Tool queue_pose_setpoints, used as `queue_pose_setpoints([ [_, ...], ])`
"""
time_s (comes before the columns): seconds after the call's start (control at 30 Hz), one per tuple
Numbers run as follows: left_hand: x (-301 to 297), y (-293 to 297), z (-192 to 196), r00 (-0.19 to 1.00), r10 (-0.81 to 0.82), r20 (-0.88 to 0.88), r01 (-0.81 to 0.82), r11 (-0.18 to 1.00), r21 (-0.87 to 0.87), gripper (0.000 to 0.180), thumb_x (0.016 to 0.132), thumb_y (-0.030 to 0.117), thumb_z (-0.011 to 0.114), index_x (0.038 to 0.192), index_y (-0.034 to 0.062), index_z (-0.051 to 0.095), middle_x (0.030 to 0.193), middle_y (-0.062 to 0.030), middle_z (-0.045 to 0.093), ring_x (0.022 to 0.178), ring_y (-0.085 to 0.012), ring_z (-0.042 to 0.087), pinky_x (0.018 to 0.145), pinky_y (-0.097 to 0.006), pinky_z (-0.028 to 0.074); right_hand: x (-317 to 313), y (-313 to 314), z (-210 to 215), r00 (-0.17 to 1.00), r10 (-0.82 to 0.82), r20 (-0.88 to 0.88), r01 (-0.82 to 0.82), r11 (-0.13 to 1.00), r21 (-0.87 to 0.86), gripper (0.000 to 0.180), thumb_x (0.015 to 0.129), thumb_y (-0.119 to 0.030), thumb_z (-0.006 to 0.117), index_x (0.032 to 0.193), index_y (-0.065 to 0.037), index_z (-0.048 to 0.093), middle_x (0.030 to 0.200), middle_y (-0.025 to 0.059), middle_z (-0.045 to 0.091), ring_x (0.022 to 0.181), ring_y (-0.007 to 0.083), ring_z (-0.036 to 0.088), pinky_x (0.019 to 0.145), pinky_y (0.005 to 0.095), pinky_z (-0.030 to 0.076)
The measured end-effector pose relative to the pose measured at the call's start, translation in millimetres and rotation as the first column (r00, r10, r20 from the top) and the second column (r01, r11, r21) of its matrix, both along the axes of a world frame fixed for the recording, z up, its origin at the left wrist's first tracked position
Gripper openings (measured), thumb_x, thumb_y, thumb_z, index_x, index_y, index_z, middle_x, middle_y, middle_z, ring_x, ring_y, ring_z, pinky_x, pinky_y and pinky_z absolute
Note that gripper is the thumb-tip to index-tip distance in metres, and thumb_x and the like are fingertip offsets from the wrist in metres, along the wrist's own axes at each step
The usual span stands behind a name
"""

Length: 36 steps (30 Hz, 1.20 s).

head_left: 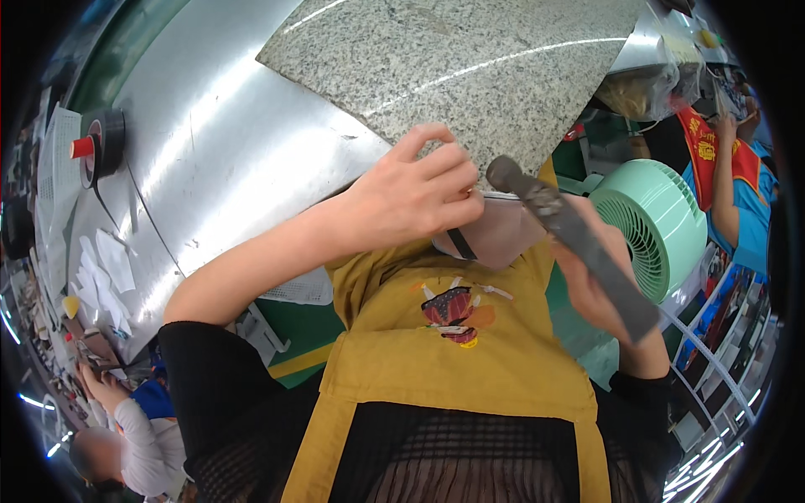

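While the left hand [419, 197] curls its fingers around a small pale part with a dark band [478, 236] at frame centre, the right hand [599, 285] grips a long grey flat file [579, 243] that slants from centre toward the lower right, its tip just beside the part. Filing of the part's edge appears to be the step in hand; the next stroke calls for a steady hold. A granite slab [470, 59] lies on the steel bench [218, 142] above; a green fan [662, 226] sits right.
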State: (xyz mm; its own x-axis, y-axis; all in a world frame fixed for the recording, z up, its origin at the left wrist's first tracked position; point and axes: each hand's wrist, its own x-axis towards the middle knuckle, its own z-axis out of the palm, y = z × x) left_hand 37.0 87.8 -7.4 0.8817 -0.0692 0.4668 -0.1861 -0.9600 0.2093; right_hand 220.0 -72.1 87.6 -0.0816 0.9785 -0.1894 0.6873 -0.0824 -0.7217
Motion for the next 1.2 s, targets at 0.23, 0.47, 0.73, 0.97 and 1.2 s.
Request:
queue_pose_setpoints([
  [0.23,-3.3,6.8,-3.2,0.999,0.005,-0.036,-0.013,0.974,-0.225,0.018,0.071,0.011,0.064,0.089,0.0136,0.063,0.088,0.0005,0.055,0.090,-0.0189,0.053,0.093,-0.041,0.040,1.4,-3.4,-12.9,0.996,-0.049,-0.070,0.035,0.982,-0.185,0.044,0.078,-0.014,0.064,0.118,-0.005,0.046,0.103,0.0174,0.060,0.083,0.0377,0.062,0.066,0.0416,0.050],
  [0.47,-3.7,4.0,0.8,0.999,0.011,-0.039,-0.015,0.995,-0.095,0.017,0.073,0.012,0.066,0.089,0.0126,0.062,0.089,0.0001,0.055,0.093,-0.0198,0.052,0.093,-0.041,0.040,-8.3,-3.1,-20.1,0.997,0.036,0.074,-0.033,0.998,-0.046,0.043,0.081,-0.013,0.063,0.119,-0.004,0.046,0.093,0.0161,0.062,0.083,0.0367,0.063,0.067,0.0407,0.050],
  [0.73,-0.5,-8.4,16.7,0.965,0.082,-0.250,-0.153,0.947,-0.281,0.016,0.076,0.012,0.068,0.090,0.0103,0.060,0.087,-0.0028,0.055,0.091,-0.0243,0.052,0.087,-0.040,0.041,-1.4,-4.4,-23.3,0.864,-0.331,-0.380,0.318,0.943,-0.098,0.021,0.088,-0.009,0.062,0.107,-0.001,0.058,0.078,0.0007,0.055,0.067,0.0061,0.045,0.062,0.0222,0.040],
  [0.97,0.5,-26.3,49.8,0.873,-0.194,-0.447,-0.314,0.478,-0.821,0.013,0.081,0.009,0.064,0.093,0.0054,0.060,0.082,-0.0054,0.053,0.081,-0.0215,0.056,0.071,-0.032,0.046,2.0,-10.9,-44.4,0.891,-0.261,-0.372,0.228,0.965,-0.131,0.029,0.081,-0.014,0.072,0.104,-0.005,0.059,0.083,0.0014,0.058,0.068,0.0094,0.050,0.061,0.0245,0.041],
  [1.2,-7.5,-24.6,29.7,0.874,-0.178,-0.453,-0.292,0.552,-0.781,0.018,0.087,0.013,0.064,0.103,0.0050,0.065,0.083,-0.0074,0.057,0.076,-0.0185,0.058,0.068,-0.031,0.047,11.0,-12.2,-48.5,0.902,-0.289,-0.321,0.290,0.956,-0.046,0.025,0.082,-0.014,0.071,0.097,-0.004,0.054,0.078,0.0033,0.057,0.068,0.0111,0.053,0.062,0.0264,0.043],
])
